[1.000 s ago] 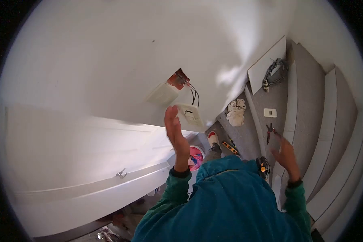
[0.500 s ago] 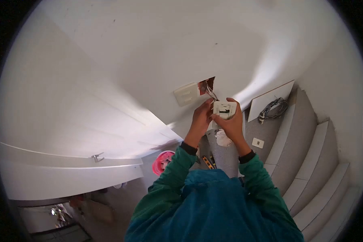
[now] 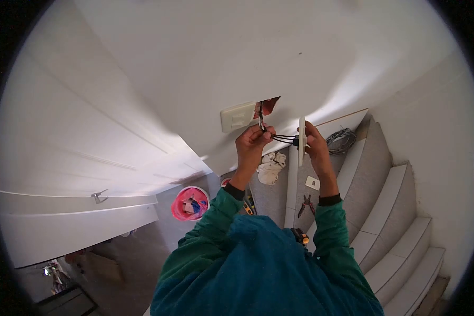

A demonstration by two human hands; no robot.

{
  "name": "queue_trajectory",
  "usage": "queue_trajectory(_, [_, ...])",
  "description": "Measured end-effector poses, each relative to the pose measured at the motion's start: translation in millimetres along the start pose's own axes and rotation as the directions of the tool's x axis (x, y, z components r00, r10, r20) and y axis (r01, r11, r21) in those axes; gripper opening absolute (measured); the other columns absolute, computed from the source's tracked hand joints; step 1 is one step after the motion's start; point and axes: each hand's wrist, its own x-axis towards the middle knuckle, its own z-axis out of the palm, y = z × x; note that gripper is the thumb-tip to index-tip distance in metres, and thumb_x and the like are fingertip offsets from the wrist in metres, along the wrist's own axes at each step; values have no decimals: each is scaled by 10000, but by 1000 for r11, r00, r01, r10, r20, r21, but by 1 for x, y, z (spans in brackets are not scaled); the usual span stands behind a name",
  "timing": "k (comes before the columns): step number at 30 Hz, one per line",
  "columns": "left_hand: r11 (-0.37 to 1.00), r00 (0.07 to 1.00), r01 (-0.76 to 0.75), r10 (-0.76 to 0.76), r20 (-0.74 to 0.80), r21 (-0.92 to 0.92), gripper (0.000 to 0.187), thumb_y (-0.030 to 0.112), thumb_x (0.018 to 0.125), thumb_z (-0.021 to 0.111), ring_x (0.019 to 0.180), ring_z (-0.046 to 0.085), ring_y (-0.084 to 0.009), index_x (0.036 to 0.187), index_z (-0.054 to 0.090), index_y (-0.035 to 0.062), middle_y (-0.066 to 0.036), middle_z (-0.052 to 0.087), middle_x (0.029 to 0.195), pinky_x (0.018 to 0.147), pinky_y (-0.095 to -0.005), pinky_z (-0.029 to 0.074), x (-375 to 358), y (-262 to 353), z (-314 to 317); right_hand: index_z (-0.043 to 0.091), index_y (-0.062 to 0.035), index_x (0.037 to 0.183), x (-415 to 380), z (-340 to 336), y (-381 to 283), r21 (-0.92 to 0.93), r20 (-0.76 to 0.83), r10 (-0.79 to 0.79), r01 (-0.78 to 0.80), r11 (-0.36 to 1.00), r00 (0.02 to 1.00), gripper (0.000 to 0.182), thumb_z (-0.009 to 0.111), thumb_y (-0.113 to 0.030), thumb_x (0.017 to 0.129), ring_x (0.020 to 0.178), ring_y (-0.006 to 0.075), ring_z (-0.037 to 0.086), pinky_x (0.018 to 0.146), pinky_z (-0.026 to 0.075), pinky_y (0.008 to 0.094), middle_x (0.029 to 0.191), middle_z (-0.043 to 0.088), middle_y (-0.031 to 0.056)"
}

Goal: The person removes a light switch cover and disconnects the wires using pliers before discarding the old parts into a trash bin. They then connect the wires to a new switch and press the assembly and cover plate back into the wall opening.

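Observation:
My left hand [image 3: 252,146] is closed, its fingertips pinching black wires [image 3: 283,138] just below the red-lined wall opening [image 3: 268,108]. Those wires run from the opening, past my left fingers, to the back of a white switch plate [image 3: 302,142]. In my right hand [image 3: 317,147] I grip that plate, turned nearly edge-on, away from the wall. Some of the right fingers are hidden by the plate. Left of the opening, another white switch plate [image 3: 237,117] is on the wall.
Pliers [image 3: 306,205] and a small white plate [image 3: 312,183] lie on grey stairs [image 3: 371,195] to the right. A whitish cloth [image 3: 271,168] sits below my hands. Coiled cable [image 3: 341,140] lies farther right. A pink-lined bucket [image 3: 180,213] stands at lower left, near a door handle [image 3: 98,197].
The switch plate has turned from face-on to edge-on, away from my left hand, baring the wires behind it. My left hand now pinches the wires nearer the opening. The view has shifted slightly.

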Motion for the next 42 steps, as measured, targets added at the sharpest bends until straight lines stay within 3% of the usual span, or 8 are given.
queue_trajectory(3, [998, 1000, -10, 11, -18, 54, 254, 106, 884, 657, 934, 654, -188, 1102, 598, -10, -113, 677, 1004, 830, -318, 556, -5, 3, 1, 396, -13, 1375, -8, 40, -45, -393, -43, 123, -130, 910, 992, 695, 666, -233, 774, 1046, 187, 537, 930, 430, 334, 1133, 556, 101])
queue_trajectory(7, [894, 983, 179, -177, 43, -410, 280, 137, 928, 592, 987, 642, -227, 1171, 552, 4, -93, 659, 997, 900, -370, 535, -9, 2, -6, 411, -6, 1361, 2, 34, -30, -450, 94, -69, 104, 887, 993, 740, 699, -268, 732, 994, 165, 545, 888, 449, 307, 1107, 553, 84])
queue_trajectory(14, [686, 924, 328, -90, 372, -649, 349, 232, 963, 533, 1002, 618, -217, 1274, 486, 82, -16, 635, 950, 1000, -425, 448, -9, 6, -5, 403, 20, 1392, 20, 31, -22, 293, 233, -158, 85, 952, 960, 854, 698, -327, 669, 898, 155, 564, 822, 479, 279, 1097, 554, 73])
queue_trajectory(24, [829, 943, 293, -168, 288, -476, 414, 345, 946, 558, 957, 615, -172, 1272, 507, 95, -47, 607, 1065, 990, -417, 441, -2, 25, -6, 388, 54, 1384, 22, 33, -24, 106, 216, -266, 248, 963, 939, 833, 631, -382, 717, 911, 172, 570, 814, 467, 286, 1267, 537, 167])
queue_trajectory(27, [987, 988, 151, -152, 9, 62, 330, 262, 974, 517, 1031, 585, -232, 1252, 510, 84, -67, 581, 1130, 1002, -435, 412, -20, 43, 18, 370, 67, 1386, 19, 28, -25, 183, 196, -255, 220, 958, 947, 832, 624, -396, 742, 926, 180, 573, 826, 477, 295, 1270, 531, 180])
queue_trajectory(29, [360, 773, -455, 614, 160, 814, 304, 187, 932, 562, 1115, 553, -263, 1218, 547, 85, -75, 572, 1163, 1019, -449, 357, -30, 42, 25, 360, 75, 1386, 17, 25, -27, 205, 185, -253, 215, 955, 949, 838, 622, -408, 754, 933, 184, 574, 828, 482, 299, 1274, 525, 185])
queue_trajectory(32, [-64, 703, -616, 406, 585, 785, 292, 145, 875, 601, 1161, 519, -257, 1164, 598, 102, -57, 580, 1159, 1034, -445, 307, -33, 67, 33, 340, 84, 1389, 16, 29, -29, 192, 184, -262, 227, 955, 947, 857, 609, -448, 773, 936, 188, 575, 812, 496, 297, 1281, 516, 194])
queue_trajectory(42, [501, 749, -624, 165, 641, 600, 191, 157, 878, 607, 704, 507, -266, 1052, 648, 89, -79, 577, 797, 692, -371, 429, 6, 69, 16, 291, 87, 1406, 18, 44, -36, 449, 216, -267, 147, 881, 939, 853, 570, -408, 769, 945, 209, 585, 807, 515, 321, 1258, 519, 213])
